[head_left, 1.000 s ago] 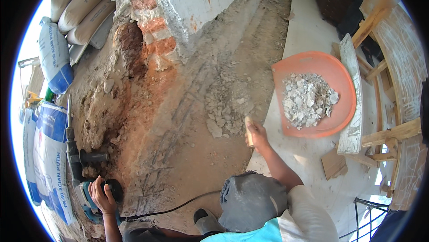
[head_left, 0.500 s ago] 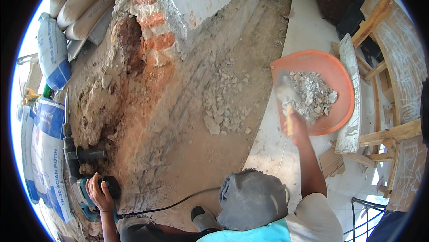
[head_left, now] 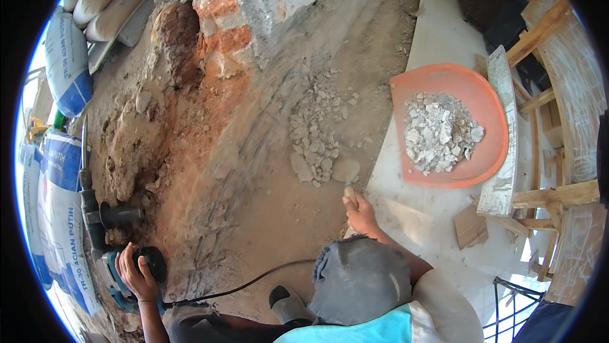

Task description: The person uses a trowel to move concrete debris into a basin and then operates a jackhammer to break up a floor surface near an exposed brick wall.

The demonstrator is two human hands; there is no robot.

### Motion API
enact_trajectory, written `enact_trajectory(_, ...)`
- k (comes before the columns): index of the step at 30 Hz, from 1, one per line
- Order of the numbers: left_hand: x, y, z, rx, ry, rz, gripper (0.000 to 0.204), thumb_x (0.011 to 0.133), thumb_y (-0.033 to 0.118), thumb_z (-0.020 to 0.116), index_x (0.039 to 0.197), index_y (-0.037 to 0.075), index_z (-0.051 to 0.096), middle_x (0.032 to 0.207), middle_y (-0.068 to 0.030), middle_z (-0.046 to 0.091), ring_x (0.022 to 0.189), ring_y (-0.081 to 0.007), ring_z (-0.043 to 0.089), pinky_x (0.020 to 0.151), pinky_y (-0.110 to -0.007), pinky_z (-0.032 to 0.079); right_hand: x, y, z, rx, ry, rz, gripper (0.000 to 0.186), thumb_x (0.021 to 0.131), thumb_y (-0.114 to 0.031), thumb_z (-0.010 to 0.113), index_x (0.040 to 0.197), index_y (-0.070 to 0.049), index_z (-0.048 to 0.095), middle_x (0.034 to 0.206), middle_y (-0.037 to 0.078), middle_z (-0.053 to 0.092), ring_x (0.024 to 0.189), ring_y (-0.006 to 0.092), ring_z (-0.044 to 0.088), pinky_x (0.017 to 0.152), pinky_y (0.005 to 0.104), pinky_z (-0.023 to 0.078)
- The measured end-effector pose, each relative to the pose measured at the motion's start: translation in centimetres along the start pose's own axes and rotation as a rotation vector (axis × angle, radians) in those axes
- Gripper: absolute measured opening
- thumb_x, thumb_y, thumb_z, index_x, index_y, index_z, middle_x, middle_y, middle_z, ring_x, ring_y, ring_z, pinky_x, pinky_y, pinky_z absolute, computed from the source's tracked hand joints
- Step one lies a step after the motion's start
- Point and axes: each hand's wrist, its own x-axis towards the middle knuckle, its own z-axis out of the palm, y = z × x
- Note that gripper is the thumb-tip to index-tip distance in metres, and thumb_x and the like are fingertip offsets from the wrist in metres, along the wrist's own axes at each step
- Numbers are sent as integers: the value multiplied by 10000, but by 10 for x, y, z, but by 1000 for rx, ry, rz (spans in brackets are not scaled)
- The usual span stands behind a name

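Note:
At the lower left, my left hand [head_left: 136, 274] lies over the teal and black housing of a rotary hammer [head_left: 114, 273], fingers bent onto it. The hammer carries a long chisel [head_left: 84, 143] and a black side handle [head_left: 124, 214]. My right hand is not in view. Close in front, a co-worker in a grey cap [head_left: 361, 279] bends down. The co-worker's right hand [head_left: 360, 211] grips a trowel [head_left: 346, 170] beside grey rubble [head_left: 317, 130] on the dirt. Rubble also fills part of an orange basin [head_left: 491, 146].
A black cord [head_left: 266, 275] runs from the hammer past the co-worker's foot [head_left: 288, 305]. Filled sacks [head_left: 60, 216] line the left side. A broken wall with exposed brick [head_left: 225, 38] stands ahead. Wooden frames [head_left: 558, 197] and a pale board [head_left: 498, 146] are at the right.
The co-worker's trowel has moved left, from over the orange basin down to the rubble on the dirt. My left hand stays on the rotary hammer while the view shifts slightly.

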Motion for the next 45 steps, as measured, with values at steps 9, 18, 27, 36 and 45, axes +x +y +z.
enact_trajectory(9,7,4,-3,-2,1,-10,448,969,320,437,1247,-11,552,1055,-156,651,1045,-324,591,1078,-462,317,67,-49,44,124,-141,-147,398,954,-307,567,1229,-20,565,710,57,588,525,139,562,502,302,446)
enact_trajectory(18,0,-4,3,5,1,-9,438,978,301,422,1251,-16,553,1063,-158,649,1056,-323,584,1082,-451,314,45,-43,19,414,-214,32,413,948,-323,585,1232,-24,562,720,57,576,498,144,551,412,296,435)
enact_trajectory(27,-5,-9,4,21,-25,-32,404,984,262,429,1245,-17,560,1111,-152,646,1106,-328,557,1088,-447,314,15,-48,-68,481,-75,74,395,959,-331,569,1260,-77,534,689,67,561,464,151,537,379,296,432)
enact_trajectory(36,-4,-9,4,21,-28,-36,427,992,286,420,1239,-32,560,1106,-166,645,1104,-323,563,1093,-449,309,29,-67,-192,944,147,-79,401,938,-442,559,1131,-92,533,696,55,579,488,148,555,379,265,450)
enact_trajectory(45,-1,-9,8,31,-23,-14,429,985,280,418,1252,-29,550,1100,-166,643,1089,-329,566,1093,-453,307,75,-52,-128,-386,432,-272,577,915,-383,584,1388,-74,464,800,175,643,735,338,655,616,435,517)
